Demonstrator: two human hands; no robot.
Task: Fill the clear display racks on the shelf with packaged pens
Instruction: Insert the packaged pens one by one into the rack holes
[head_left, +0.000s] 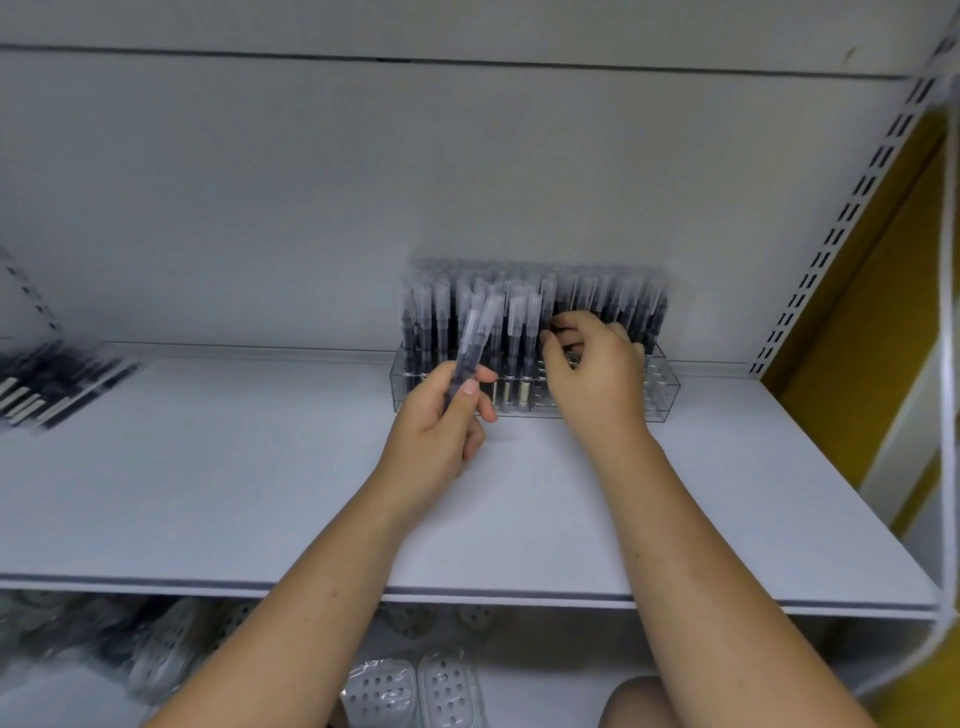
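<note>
— Head view: where's the clear rack (667, 387)?
— At the back of the shelf (208, 493), mostly filled with packaged pens (436, 322).
— The hands?
— The left hand (441, 421), just before the rack, grips spare pens (470, 348) upright. The right hand (592, 374) curls among the racked pens; I can't tell if it holds one.
</note>
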